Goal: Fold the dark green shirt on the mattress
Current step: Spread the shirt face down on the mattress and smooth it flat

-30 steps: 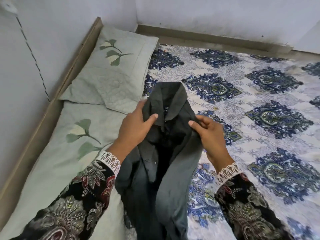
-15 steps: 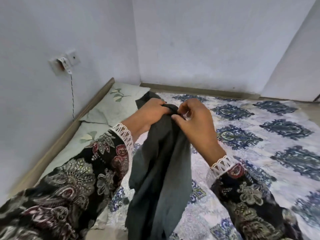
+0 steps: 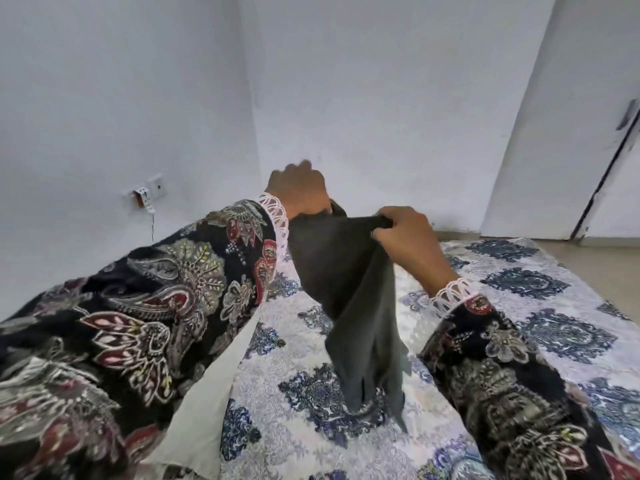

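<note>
The dark green shirt (image 3: 349, 292) hangs in the air above the mattress (image 3: 540, 306), which has a white sheet with blue medallions. Its lower end trails down and touches the sheet. My left hand (image 3: 298, 190) grips the shirt's upper edge at the far left, fingers curled over it. My right hand (image 3: 407, 237) pinches the same upper edge a little to the right and lower. The cloth is stretched taut between both hands. My left sleeve hides the shirt's left side.
A pale green pillow edge (image 3: 207, 403) shows under my left arm. White walls meet in a corner behind; a wall socket (image 3: 147, 194) with a cord sits at left. A door (image 3: 609, 150) stands at the right, with bare floor beside the mattress.
Both hands have raised the shirt higher off the mattress and moved apart, stretching its upper edge. My view has tilted upward toward the wall corner.
</note>
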